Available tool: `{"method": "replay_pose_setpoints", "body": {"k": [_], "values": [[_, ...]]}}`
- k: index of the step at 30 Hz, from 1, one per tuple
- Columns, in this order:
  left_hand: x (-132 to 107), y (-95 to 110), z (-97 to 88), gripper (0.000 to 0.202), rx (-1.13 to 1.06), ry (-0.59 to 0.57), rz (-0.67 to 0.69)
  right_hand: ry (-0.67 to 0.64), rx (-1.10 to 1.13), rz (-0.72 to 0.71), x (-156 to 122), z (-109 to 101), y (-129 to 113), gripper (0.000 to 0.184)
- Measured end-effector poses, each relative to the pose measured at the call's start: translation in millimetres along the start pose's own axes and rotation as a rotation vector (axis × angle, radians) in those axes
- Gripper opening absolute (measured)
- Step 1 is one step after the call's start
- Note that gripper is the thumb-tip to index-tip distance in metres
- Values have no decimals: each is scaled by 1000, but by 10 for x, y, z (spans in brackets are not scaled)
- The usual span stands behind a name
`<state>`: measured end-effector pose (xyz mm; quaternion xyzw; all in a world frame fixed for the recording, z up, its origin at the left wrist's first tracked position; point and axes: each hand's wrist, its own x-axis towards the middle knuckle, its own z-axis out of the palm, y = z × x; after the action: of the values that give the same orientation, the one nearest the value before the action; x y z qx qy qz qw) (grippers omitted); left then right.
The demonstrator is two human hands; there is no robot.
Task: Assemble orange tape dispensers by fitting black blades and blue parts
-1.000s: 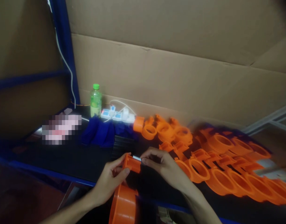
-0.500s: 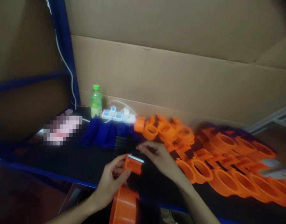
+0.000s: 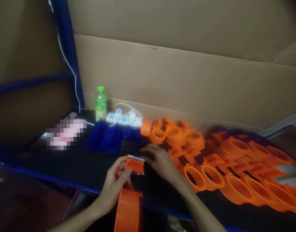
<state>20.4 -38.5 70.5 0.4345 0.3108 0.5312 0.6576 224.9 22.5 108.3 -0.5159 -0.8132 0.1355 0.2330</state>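
My left hand (image 3: 116, 180) is closed on an orange tape dispenser (image 3: 130, 206), holding it near its head. A serrated metal blade (image 3: 136, 158) runs along the top edge of that head, and the dispenser's wide curved body hangs below the hand. My right hand (image 3: 161, 162) is just right of the blade, fingers stretched to the left and slightly apart, with nothing visible in them. Its fingertips are near a pile of black strips (image 3: 130, 146), but whether they touch it I cannot tell.
Several orange tape dispensers (image 3: 212, 176) lie in rows at the right on the black table (image 3: 75, 167). Blue flat pieces (image 3: 111, 138) lie behind my left hand. A green-capped bottle (image 3: 101, 104) and a power strip (image 3: 124, 118) stand by the cardboard wall (image 3: 174, 80).
The dispenser's head has tilted so that the blade's teeth and the inside show more. My right hand has moved slightly left, and its fingers look more spread.
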Motion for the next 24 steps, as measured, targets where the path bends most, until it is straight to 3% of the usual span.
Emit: {"method": "replay_pose_setpoints", "body": {"k": [5,12,18,24], "values": [[1,-11,1,45,5,18,13,30,50,0,-25,-43,-9,18],[17,-56,-7,42,-46,77,18,251,243,46,-201,-304,-181,23],[35,-93,-9,38,-53,64,26,185,191,-131,-333,-311,-473,17],[27,-87,5,37,-56,-26,42,178,18,-218,-365,-190,-507,20]]}}
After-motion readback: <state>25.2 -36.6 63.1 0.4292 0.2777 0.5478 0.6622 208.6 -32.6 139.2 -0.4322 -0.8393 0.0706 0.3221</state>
